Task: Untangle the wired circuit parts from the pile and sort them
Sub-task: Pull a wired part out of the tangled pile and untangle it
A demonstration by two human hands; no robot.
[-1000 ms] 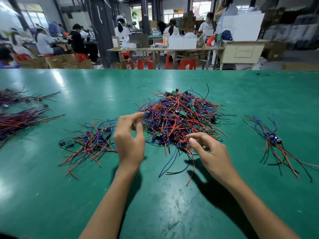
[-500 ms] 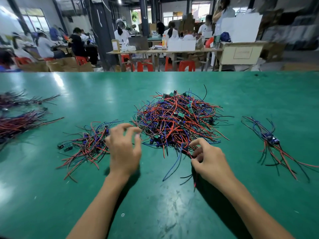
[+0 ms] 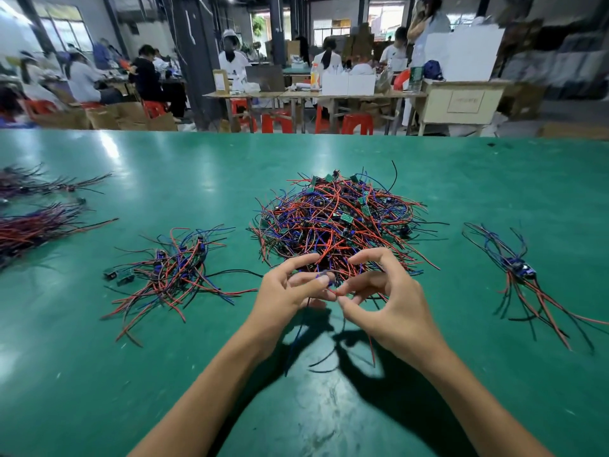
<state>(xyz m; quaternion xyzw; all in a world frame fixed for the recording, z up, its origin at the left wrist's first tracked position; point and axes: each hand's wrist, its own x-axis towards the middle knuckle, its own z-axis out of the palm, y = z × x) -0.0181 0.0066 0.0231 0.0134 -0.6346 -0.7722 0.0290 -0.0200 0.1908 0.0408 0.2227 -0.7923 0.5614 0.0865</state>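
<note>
A big tangled pile (image 3: pixel 339 219) of red, blue and black wires with small green circuit boards lies in the middle of the green table (image 3: pixel 329 407). At its near edge my left hand (image 3: pixel 283 291) and my right hand (image 3: pixel 385 301) are raised just above the table, fingertips nearly touching. Between them they pinch one wired part (image 3: pixel 324 277), whose blue, black and red wires dangle below towards the table. A smaller sorted heap (image 3: pixel 171 268) lies to the left. A few parts (image 3: pixel 517 268) lie to the right.
Two bundles of wires (image 3: pixel 33 225) lie at the table's far left edge. Beyond the table's far edge are work tables, red stools, cardboard boxes and several seated people.
Both hands came together in front of the pile and lifted one wired part off its near edge; before, they were apart, the left by the pile's left side.
</note>
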